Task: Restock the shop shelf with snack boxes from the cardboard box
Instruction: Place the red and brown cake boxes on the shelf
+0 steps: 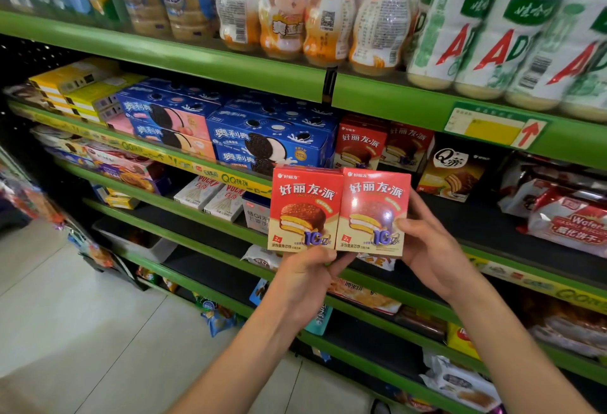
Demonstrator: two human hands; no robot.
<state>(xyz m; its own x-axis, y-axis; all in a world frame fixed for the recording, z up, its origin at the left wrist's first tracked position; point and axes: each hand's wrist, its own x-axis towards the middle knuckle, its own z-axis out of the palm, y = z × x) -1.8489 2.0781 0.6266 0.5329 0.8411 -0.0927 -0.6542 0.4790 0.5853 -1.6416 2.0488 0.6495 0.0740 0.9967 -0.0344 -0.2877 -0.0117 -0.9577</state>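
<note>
I hold two red snack boxes upright and side by side in front of the shelf. My left hand [303, 277] grips the left box [303, 210] from below. My right hand [427, 246] grips the right box [374, 213] at its right edge and bottom. Behind them, two matching red boxes [361, 145] stand on the green shelf [486, 249], with dark bare shelf floor in front of them. The cardboard box is out of view.
Blue cookie boxes [269, 141] sit left of the red ones, a brown cake box [455, 170] and wafer bags [565, 213] to the right. Drink bottles [328, 9] fill the shelf above. Lower shelves hold assorted snacks. Tiled floor [82, 315] lies at left.
</note>
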